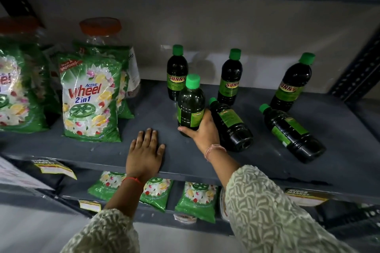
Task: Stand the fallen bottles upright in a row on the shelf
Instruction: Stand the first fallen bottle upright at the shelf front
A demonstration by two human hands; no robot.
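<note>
Just right of the right hand, which is gripping an upright bottle, a fallen bottle is lying, cap pointing away; the left hand is resting spread flat on the shelf.

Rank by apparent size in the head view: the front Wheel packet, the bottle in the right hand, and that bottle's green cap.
1. Front Wheel packet, clearly largest.
2. Held bottle, gripped by the right hand.
3. Its green cap, smallest.
</note>
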